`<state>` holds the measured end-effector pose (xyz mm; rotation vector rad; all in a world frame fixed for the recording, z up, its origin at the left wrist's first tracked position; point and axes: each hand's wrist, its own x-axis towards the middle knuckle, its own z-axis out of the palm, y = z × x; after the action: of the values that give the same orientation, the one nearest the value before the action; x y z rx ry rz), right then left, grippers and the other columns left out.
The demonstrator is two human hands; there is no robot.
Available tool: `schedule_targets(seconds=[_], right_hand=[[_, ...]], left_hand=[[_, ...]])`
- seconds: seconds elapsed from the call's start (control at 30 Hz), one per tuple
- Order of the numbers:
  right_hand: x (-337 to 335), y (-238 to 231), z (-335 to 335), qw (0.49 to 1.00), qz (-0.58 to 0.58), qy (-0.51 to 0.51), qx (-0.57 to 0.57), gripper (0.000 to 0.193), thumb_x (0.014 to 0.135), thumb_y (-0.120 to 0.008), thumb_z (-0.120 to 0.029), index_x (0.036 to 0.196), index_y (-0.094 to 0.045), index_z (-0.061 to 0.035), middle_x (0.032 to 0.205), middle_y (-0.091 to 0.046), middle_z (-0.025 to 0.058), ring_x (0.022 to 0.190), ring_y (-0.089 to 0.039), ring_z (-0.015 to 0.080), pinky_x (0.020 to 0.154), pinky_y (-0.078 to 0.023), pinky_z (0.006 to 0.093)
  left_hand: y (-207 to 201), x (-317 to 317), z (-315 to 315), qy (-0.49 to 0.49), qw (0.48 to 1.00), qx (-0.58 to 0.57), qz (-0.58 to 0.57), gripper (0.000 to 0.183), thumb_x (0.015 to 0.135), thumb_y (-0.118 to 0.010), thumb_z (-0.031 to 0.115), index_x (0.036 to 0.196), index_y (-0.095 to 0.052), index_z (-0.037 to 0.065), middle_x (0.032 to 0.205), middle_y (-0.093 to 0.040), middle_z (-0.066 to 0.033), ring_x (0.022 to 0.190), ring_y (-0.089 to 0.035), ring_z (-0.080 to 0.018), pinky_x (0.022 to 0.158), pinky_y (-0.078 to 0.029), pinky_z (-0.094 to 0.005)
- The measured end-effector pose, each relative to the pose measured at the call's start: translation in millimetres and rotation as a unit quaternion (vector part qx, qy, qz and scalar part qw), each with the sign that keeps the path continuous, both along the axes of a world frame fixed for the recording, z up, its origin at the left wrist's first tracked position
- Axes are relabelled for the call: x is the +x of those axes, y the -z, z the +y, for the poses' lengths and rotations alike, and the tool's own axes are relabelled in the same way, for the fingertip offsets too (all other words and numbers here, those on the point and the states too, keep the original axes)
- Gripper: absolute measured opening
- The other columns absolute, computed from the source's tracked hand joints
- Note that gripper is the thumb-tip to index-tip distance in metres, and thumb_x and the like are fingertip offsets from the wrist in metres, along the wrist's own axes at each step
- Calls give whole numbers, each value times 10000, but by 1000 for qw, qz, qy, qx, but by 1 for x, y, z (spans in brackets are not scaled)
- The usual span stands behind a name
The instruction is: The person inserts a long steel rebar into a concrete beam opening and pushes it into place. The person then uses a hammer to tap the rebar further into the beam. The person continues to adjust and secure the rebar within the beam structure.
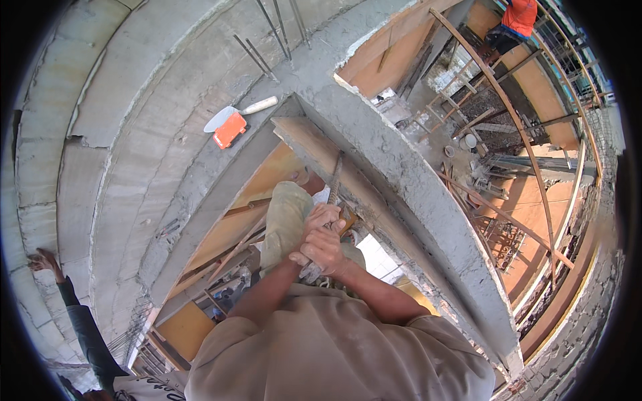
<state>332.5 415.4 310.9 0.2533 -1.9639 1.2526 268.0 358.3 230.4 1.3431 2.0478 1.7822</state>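
Note:
Both my hands are closed one above the other around a ribbed steel bar (336, 175). My left hand (322, 216) is the upper one. Just below and overlapping it, my right hand (324, 247) wraps round the same grip. The bar's far end meets the face of a wooden formwork board (311, 142), which stands along the inner side of a grey concrete beam (401, 147). The bar's lower end is hidden by my hands. My bent knee (284, 214) is beside them, over the opening between the beams.
A trowel (259, 105) and an orange box-like object (230, 130) lie on the left concrete ledge. Upright rebar (273, 27) sticks up beyond. Another person's arm (90, 334) reaches to the left wall. Someone in orange (520, 17) stands far right, beyond curved wooden railings (515, 107).

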Motion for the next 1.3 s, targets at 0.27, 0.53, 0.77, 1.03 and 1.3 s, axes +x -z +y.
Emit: schedule_targets(seconds=[0.27,0.53,0.77,1.03,1.3], right_hand=[[8,-219,150,991,29,18,-132,414,915,-650,-344,735,-446,-34,565,-434,30,474,-454,126,416,-342,279],[-83,-78,119,973,66,215,-58,253,945,-622,-223,816,-512,-36,653,-519,58,546,-498,147,500,-404,292],[-95,25,18,998,-37,28,-44,188,778,-714,-88,722,-544,-28,668,-501,97,650,-560,291,679,-464,401],[-93,33,5,997,-39,-34,61,242,782,-712,-199,673,-541,-65,688,-542,58,660,-560,251,848,-431,426],[-150,-5,112,1000,-17,-24,-3,254,763,-763,-118,715,-541,-4,673,-538,104,623,-555,275,611,-438,365]], left_hand=[[-216,-8,150,60,990,122,42,220,653,-740,154,727,-545,86,623,-514,-88,592,-580,-317,529,-456,-385],[-92,-94,129,7,996,25,82,197,710,-719,153,735,-554,48,664,-553,-103,661,-608,-341,593,-483,-424],[4,-70,-3,-52,968,71,-234,183,846,-649,197,870,-558,40,886,-614,-87,913,-610,-255,871,-473,-402],[2,-87,-18,-26,942,-41,-333,278,926,-541,333,932,-553,55,1085,-581,-87,1146,-499,-229,1100,-307,-449],[-34,-129,103,-121,986,18,-117,248,858,-675,262,782,-573,50,747,-616,-60,728,-618,-201,681,-473,-324]])
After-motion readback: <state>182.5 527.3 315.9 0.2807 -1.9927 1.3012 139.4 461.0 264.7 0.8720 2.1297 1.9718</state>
